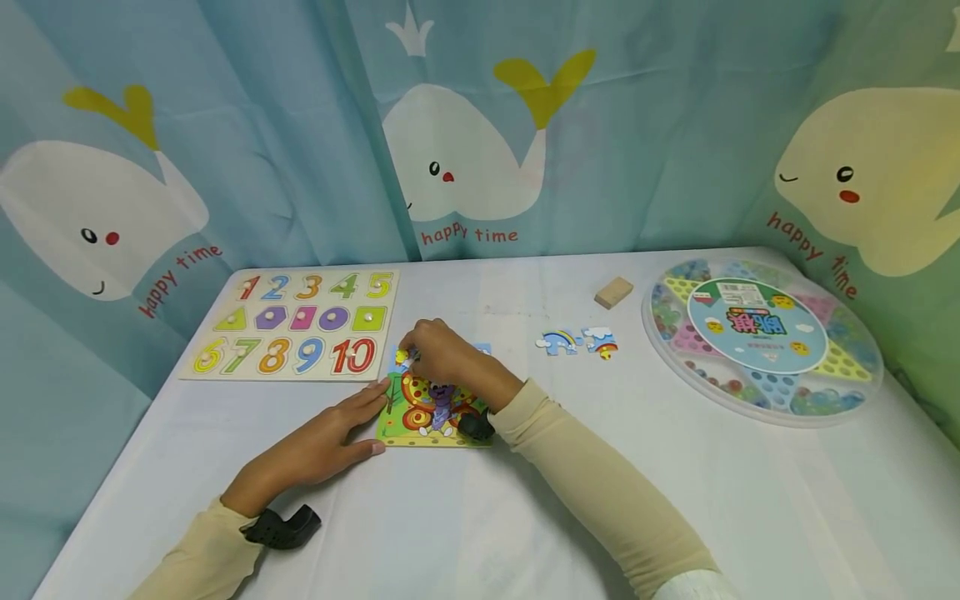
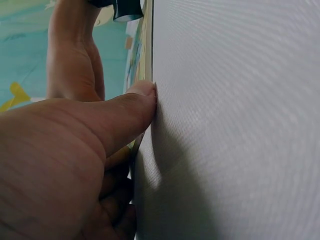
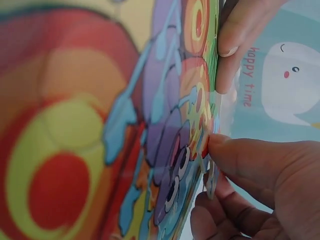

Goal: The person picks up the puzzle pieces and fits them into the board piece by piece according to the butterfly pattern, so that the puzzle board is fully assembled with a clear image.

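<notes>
A butterfly jigsaw puzzle lies on the white table before the person. Along its left edge rests the left hand, fingers extended and fingertips touching the border; in the left wrist view its thumb meets the board's side. Over the puzzle's upper left part, the right hand pinches a small jigsaw piece between thumb and fingers, tilted against the board in the right wrist view. That hand and forearm cover part of the picture. Two jigsaw pieces, a rainbow one and a cloud one, lie to the right.
A number-and-shape peg board lies at the back left, close to the puzzle's corner. At the right is a round, clear-lidded game box. A small wooden block sits towards the back, before a whale-print curtain.
</notes>
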`<state>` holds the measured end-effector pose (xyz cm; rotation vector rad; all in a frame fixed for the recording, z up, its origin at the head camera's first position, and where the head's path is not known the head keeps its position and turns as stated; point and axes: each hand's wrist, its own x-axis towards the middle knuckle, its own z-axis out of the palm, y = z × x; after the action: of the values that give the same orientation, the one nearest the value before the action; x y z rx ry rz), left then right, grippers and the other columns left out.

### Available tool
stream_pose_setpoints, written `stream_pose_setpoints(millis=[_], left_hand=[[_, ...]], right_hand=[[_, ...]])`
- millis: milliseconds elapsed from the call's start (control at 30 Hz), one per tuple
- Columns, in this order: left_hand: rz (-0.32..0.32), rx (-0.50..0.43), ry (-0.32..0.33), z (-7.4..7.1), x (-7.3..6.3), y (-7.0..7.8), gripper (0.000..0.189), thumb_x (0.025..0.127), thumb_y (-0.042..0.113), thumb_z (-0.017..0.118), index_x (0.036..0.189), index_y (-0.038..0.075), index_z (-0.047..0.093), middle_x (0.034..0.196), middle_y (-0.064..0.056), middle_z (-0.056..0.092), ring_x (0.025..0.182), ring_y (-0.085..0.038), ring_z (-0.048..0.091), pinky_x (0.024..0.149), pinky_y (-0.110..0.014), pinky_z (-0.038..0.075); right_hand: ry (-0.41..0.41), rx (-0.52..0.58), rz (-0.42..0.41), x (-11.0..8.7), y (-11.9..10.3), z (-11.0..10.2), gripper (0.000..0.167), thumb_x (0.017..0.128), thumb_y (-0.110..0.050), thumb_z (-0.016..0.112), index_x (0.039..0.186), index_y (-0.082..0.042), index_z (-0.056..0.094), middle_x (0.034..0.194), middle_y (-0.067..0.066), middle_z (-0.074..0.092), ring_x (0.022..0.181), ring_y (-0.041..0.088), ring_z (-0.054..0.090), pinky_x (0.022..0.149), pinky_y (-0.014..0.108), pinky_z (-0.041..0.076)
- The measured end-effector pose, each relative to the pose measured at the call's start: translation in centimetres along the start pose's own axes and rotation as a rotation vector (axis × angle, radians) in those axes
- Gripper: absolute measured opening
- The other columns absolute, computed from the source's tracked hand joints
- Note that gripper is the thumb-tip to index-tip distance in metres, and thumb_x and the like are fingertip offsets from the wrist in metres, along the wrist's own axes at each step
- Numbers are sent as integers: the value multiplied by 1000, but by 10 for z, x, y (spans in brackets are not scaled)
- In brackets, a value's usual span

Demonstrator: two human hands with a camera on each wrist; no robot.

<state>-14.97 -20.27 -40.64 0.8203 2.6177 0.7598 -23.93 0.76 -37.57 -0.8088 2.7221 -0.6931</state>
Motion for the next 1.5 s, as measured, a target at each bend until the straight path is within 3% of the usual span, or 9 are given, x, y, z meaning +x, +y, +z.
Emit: stream_pose_setpoints(millis=[233,733,967,1500], left_hand=[[6,5,5,2,1,-1,71,92,27,69,149,2,36,161,-3,17,146,-28,16,113,-48,25],[3,2,9,1,-1,0,70,92,27,69,149,2,36,161,-3,17,146,-28,17,112,-49,25],[6,10,11,2,-1,0,70,92,27,69,149,3,36,161,-3,17,146,-28,17,112,-48,26],[4,13,9,1,-1,0,71,92,29,68,149,2,36,161,-2,17,146,-27,16,112,-48,26]], right_hand=[[9,-3,-4,1,1,1,33,87,-9,74,119,-1,69,117,11,65,114,26,56,92,29,49],[-33,41,43,4,7,4,35,89,-12,72,123,-6,68,124,8,62,120,27,51,93,30,47],[-40,69,45,3,9,3,36,88,-11,72,124,-6,67,117,7,63,111,20,55,89,27,48],[-40,105,46,1,10,3,32,90,-9,70,122,-4,68,120,10,60,113,23,55,89,29,49]])
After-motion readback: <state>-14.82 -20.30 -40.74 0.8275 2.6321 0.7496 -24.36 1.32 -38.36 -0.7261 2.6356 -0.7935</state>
